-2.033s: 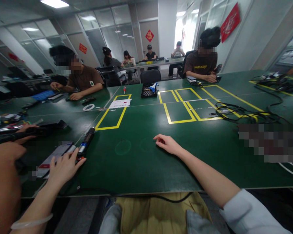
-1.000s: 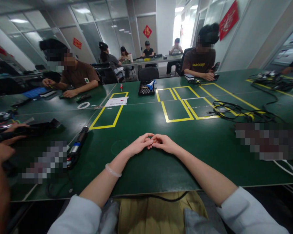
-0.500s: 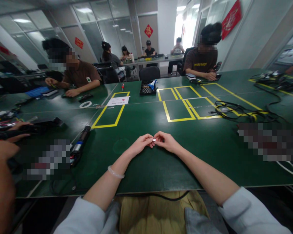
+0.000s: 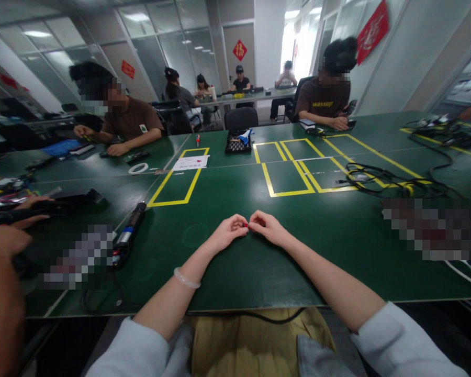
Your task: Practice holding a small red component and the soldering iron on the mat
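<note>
My left hand [image 4: 231, 231] and my right hand [image 4: 267, 229] meet just above the green table [image 4: 227, 277], fingertips nearly touching. The left hand, with a pale bracelet [image 4: 186, 278] on its wrist, is closed in a pinch on a small red piece [image 4: 245, 225]. Its exact kind is too small to make out. My right hand is also closed in a pinch, thumb against fingers, right beside the red piece. What lies between its fingertips is hidden.
A black cylindrical tool [image 4: 130, 230] lies to the left, near another person's arm [image 4: 3, 251]. Ahead are yellow tape outlines [image 4: 292, 193], a paper sheet [image 4: 190, 163] and a black tray [image 4: 237, 146]. Black cables [image 4: 380, 175] lie to the right. Co-workers sit across the table.
A white or silvery glint showed between my fingertips before; now red shows there. My left fingers have shifted their hold, and my right fingers have closed in slightly.
</note>
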Action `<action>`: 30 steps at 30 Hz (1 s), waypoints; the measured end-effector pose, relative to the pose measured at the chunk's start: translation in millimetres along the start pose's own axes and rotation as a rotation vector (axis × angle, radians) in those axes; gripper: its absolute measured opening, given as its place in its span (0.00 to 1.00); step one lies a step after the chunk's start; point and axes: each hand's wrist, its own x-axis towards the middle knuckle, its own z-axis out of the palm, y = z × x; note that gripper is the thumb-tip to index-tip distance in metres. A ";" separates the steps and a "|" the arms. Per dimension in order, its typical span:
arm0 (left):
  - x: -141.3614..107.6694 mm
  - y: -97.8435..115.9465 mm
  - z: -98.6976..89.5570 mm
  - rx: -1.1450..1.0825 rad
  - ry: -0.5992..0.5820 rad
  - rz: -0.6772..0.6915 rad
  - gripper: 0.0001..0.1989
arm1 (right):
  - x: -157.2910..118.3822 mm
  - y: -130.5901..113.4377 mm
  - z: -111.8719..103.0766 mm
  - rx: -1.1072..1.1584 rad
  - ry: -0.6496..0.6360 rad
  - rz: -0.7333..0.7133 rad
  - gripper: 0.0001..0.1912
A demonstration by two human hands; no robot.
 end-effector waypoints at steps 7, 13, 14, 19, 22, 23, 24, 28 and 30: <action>0.2 2.8 1.4 0.033 0.019 0.009 0.16 | -0.1 -1.0 0.7 -0.009 0.010 -0.019 0.11; 0.8 1.1 0.3 -0.044 0.026 -0.026 0.18 | 0.1 -0.1 -0.8 -0.064 0.010 -0.066 0.06; 0.8 0.4 -0.2 -0.047 0.023 -0.019 0.18 | 0.1 0.6 -0.7 -0.070 0.013 -0.070 0.07; 0.7 0.1 -1.1 -0.021 0.015 -0.006 0.17 | 0.5 3.5 0.3 -0.092 0.031 -0.063 0.10; 0.7 2.1 -0.2 0.015 0.018 -0.007 0.17 | 0.7 3.8 0.3 -0.104 0.036 -0.057 0.09; 0.3 3.3 -0.1 0.030 0.017 -0.007 0.17 | 0.7 3.8 0.1 -0.105 0.035 -0.052 0.09; -0.6 5.0 -0.3 0.047 0.015 -0.007 0.16 | 0.7 3.9 -0.2 -0.104 0.029 -0.044 0.08; -13.7 15.8 -7.7 0.191 -0.015 -0.023 0.19 | 0.4 4.3 -1.9 -0.091 -0.010 0.006 0.08; -28.1 21.6 -17.7 0.316 -0.011 -0.042 0.21 | 0.2 3.8 -2.4 -0.086 -0.021 0.024 0.08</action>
